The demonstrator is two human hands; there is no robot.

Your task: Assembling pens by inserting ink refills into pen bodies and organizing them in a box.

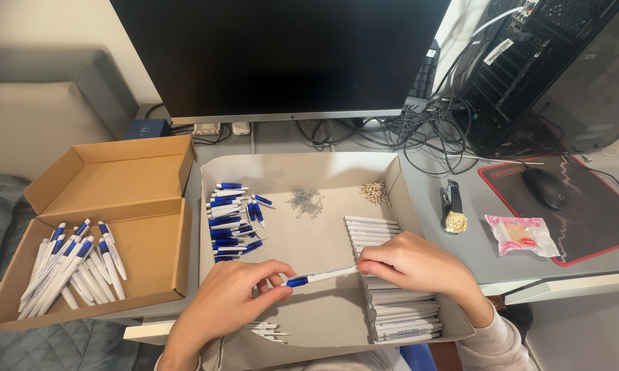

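Note:
My left hand pinches the blue end of a white and blue pen, and my right hand grips its white barrel end. The pen lies level between both hands over a shallow white tray. Inside the tray are a heap of blue pen caps at the left, a small pile of metal springs, some tan small parts and a row of white pen barrels under my right hand. A few thin refills lie near my left wrist.
A brown cardboard box at the left holds several finished pens. A monitor stands behind the tray. To the right are a gold wristwatch, a wrapped snack, a mouse on a black pad, and a computer tower with cables.

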